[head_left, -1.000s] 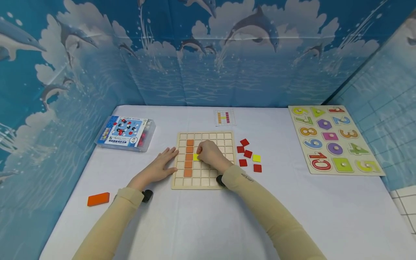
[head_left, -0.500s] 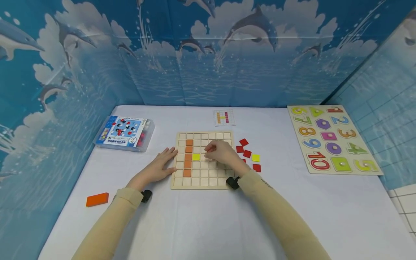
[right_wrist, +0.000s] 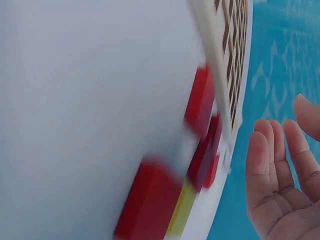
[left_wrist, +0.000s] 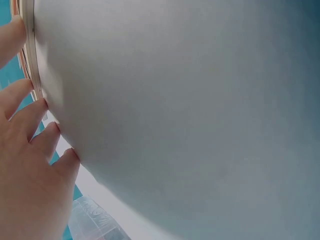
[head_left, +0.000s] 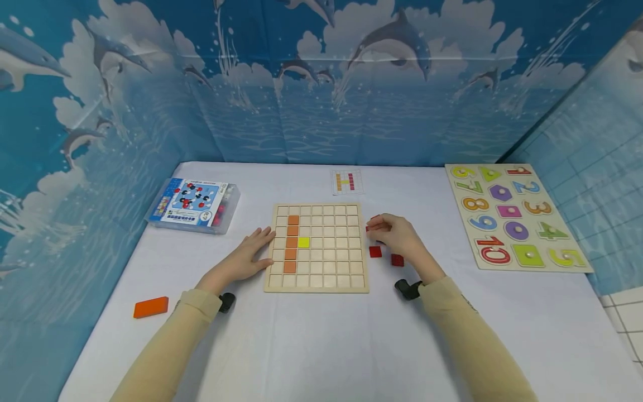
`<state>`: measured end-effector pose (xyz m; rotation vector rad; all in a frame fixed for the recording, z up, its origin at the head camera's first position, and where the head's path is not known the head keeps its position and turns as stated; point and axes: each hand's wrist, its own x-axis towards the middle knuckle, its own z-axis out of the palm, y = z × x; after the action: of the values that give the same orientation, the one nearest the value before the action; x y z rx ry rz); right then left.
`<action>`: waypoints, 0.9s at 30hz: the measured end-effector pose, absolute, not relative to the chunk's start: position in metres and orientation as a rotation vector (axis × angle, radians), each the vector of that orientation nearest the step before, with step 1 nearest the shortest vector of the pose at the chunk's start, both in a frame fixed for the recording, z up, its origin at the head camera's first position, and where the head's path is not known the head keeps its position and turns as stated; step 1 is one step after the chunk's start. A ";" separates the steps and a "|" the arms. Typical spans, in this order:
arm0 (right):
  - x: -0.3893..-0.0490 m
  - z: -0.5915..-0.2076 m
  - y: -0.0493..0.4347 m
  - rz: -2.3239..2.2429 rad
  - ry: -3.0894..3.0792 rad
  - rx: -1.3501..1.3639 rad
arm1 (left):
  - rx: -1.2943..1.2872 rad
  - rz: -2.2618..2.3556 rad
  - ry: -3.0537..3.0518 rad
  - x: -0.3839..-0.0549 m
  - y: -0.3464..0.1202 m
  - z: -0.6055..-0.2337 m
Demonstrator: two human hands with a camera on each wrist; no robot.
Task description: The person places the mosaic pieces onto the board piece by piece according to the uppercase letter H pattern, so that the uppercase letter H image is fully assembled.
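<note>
A wooden grid board (head_left: 335, 268) lies on the white table. On it, several orange tiles (head_left: 292, 243) form a column, with one yellow tile (head_left: 303, 242) just to their right. My left hand (head_left: 241, 259) rests along the board's left edge, fingers spread. Off the right edge, my right hand (head_left: 400, 237) hovers over loose red tiles (head_left: 375, 252) and covers some of them in the head view. In the right wrist view its thumb and fingers stand apart with nothing between them; a loose yellow tile (right_wrist: 181, 210) shows beside red ones (right_wrist: 149, 200).
A small pattern card (head_left: 348, 182) lies behind the board. At the back left is a clear plastic case (head_left: 193, 206) with a printed label. A number-and-shape puzzle board (head_left: 512, 220) lies at the right, and an orange block (head_left: 151, 307) at the left.
My right hand has moved from the yellow tile on the board rightward to the loose tiles, leaving that tile in its square. My left hand has stayed at the board's edge.
</note>
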<state>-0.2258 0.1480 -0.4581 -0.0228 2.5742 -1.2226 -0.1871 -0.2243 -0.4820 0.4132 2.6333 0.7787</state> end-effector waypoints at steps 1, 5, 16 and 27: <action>-0.225 -0.458 0.153 -1.218 2.584 0.004 | 0.414 0.781 2.633 -0.187 -0.224 -0.482; -0.221 -0.457 0.172 -1.204 2.617 0.088 | 0.419 0.785 2.637 -0.188 -0.224 -0.482; -0.220 -0.457 0.201 -1.189 2.610 0.141 | 0.439 0.793 2.645 -0.188 -0.225 -0.483; -0.220 -0.464 0.203 -1.189 2.575 0.141 | 0.434 0.777 2.648 -0.188 -0.226 -0.485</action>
<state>-0.2202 0.2032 -0.4642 0.1407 2.5749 -1.1891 -0.1884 -0.2257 -0.4853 0.4344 2.6479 0.7770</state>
